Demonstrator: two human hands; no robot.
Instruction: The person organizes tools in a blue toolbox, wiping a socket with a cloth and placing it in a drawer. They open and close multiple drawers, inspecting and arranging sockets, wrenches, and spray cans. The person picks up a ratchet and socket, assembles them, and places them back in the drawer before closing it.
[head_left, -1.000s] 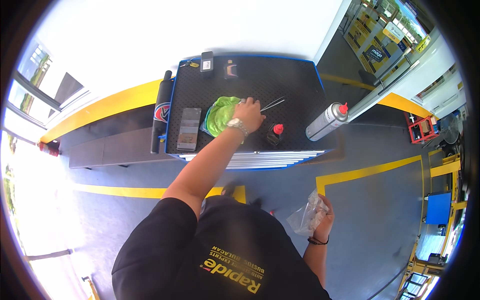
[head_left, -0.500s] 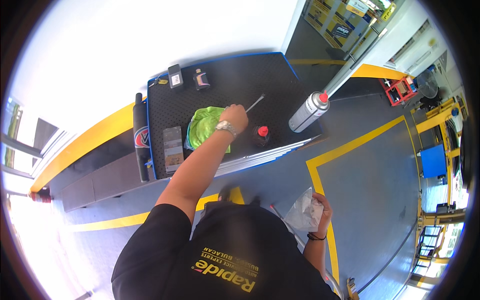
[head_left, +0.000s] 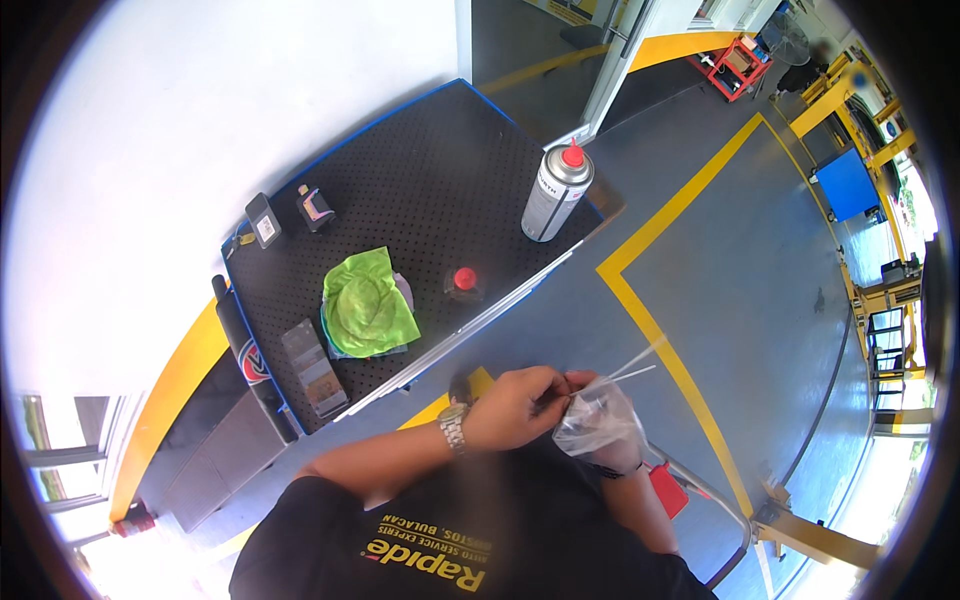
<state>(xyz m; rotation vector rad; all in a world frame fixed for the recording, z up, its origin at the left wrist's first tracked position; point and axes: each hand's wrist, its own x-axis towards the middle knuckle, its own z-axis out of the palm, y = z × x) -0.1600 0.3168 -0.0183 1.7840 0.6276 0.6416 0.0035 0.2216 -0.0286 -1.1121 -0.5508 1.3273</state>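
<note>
Both of my hands meet in front of my torso over a clear plastic bag [head_left: 598,425]. My left hand [head_left: 512,408], with a metal-band watch at the wrist, is closed, its fingertips pinching at the bag's upper left edge. Holding the bag from the right is my right hand [head_left: 618,455], partly hidden behind the plastic. Thin white sticks [head_left: 637,373] poke out to the right beside the bag's top; which fingers grip them I cannot tell. A crumpled bright green cloth [head_left: 365,305] lies on the black perforated cart top [head_left: 420,170], apart from my hands.
On the cart stand a spray can [head_left: 556,195] with a red cap, a small red-capped bottle [head_left: 464,282] and a dark bottle [head_left: 315,208]. A phone-like slab [head_left: 315,367] and a small grey box [head_left: 264,220] lie nearby. A red trolley [head_left: 735,70] stands far right.
My left hand has left the green cloth, where it held a thin stick, and come down to the bag in my right hand. The cart has shifted left and down in view.
</note>
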